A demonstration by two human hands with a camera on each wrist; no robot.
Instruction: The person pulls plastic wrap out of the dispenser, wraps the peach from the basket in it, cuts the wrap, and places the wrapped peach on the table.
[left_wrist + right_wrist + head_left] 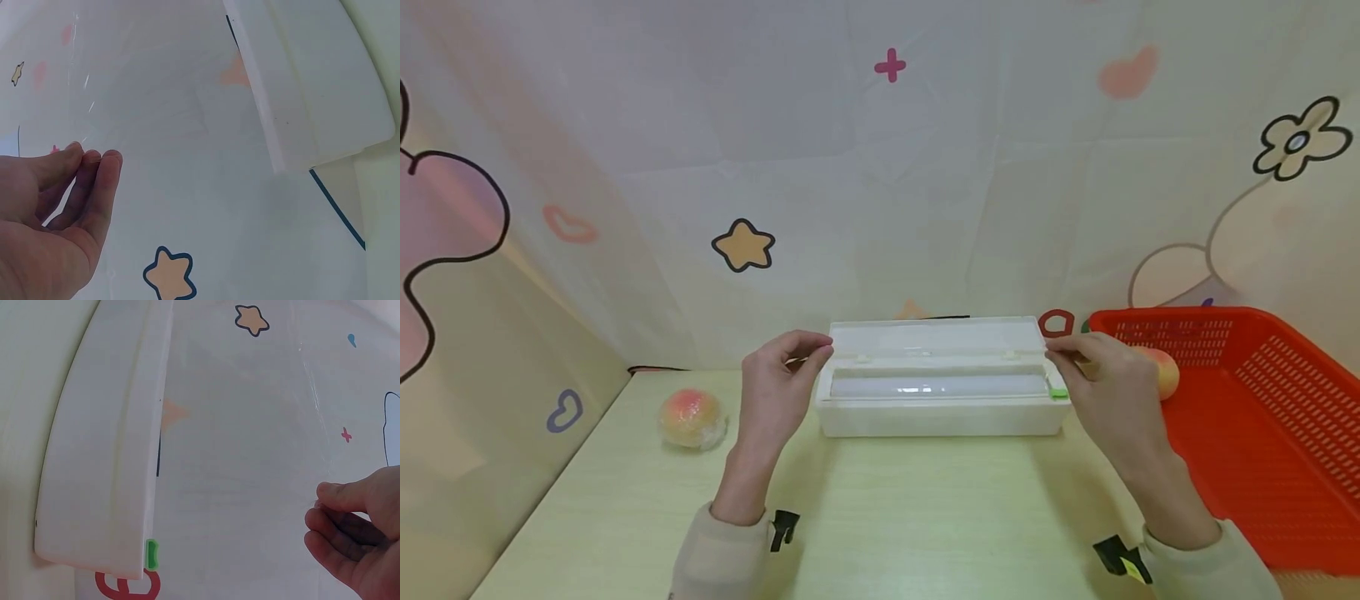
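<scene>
The cling-film sheet (250,425) is pinched at opposite corners by the left hand (775,379) and right hand (1105,375), its long axis running left-right above the dispenser box (940,400).

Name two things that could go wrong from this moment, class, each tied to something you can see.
1. The clear film is pinched only at its corners by the left hand and right hand; uneven pulling could wrinkle or tear it.
2. The white dispenser box lies unheld on the table, so pulling might drag or tip it.
</scene>
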